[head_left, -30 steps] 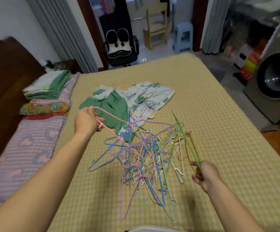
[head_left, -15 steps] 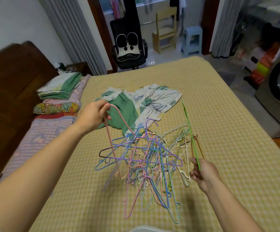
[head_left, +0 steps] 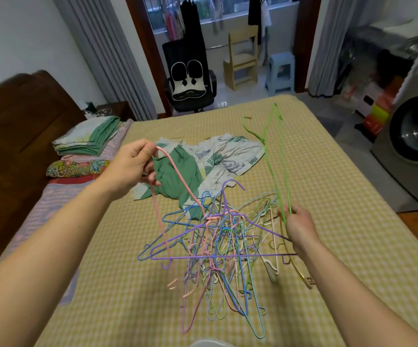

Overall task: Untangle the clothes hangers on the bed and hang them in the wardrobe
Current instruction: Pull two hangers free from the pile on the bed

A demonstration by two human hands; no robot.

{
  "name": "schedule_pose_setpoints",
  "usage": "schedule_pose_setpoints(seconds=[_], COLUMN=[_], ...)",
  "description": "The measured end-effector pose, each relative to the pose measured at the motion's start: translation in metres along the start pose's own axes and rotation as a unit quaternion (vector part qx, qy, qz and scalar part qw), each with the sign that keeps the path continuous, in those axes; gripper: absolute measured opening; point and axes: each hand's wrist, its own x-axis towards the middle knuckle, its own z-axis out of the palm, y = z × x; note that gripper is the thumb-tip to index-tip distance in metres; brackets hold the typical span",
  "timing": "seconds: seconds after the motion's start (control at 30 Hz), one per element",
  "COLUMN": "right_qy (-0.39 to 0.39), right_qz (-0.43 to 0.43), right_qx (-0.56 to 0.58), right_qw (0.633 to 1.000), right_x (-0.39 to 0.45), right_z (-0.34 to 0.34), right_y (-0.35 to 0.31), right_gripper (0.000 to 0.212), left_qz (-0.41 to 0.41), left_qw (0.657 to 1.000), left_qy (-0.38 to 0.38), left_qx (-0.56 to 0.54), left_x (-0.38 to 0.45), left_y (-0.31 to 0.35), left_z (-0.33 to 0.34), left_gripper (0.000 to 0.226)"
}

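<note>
A wide bed with a yellow checked cover (head_left: pixel 315 186) spreads beneath both hands. Beyond the left hand lies a crumpled green and white leaf-print cloth (head_left: pixel 202 161). Between the hands hangs a tangled heap of pastel wire clothes hangers (head_left: pixel 218 241), lower ends on the cover. The right hand (head_left: pixel 300 225) grips a thin green wire hanger (head_left: pixel 276 156) upright; the left hand (head_left: pixel 132 166) curls round a pink wire hanger (head_left: pixel 177 175) caught in the heap

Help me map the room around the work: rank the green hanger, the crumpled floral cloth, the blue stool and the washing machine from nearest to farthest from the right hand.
1. Green hanger: gripped in the right hand.
2. Crumpled floral cloth: on the bed, ahead and left.
3. Washing machine: on the floor, right of the bed.
4. Blue stool: past the bed's far end.
</note>
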Motion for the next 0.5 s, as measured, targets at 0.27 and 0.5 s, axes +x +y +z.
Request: schedule_pose_setpoints(seconds=[0.27,0.5], right_qy=[-0.114,-0.170], right_qz=[0.110,0.124], right_qx=[0.042,0.194], right_qw=[0.986,0.958], right_x=[-0.031,-0.057], right_z=[-0.031,-0.034], right_y=[0.061,0.041], right_gripper=[0.023,0.013], left_qz=[-0.056,-0.091], left_qw=[0.997,0.996], left_qy=[0.048,0.012], left_qx=[-0.003,0.021], left_x=[0.006,0.007], left_y=[-0.021,-0.035], left_z=[-0.031,-0.041], left_gripper=[0.032,0.030])
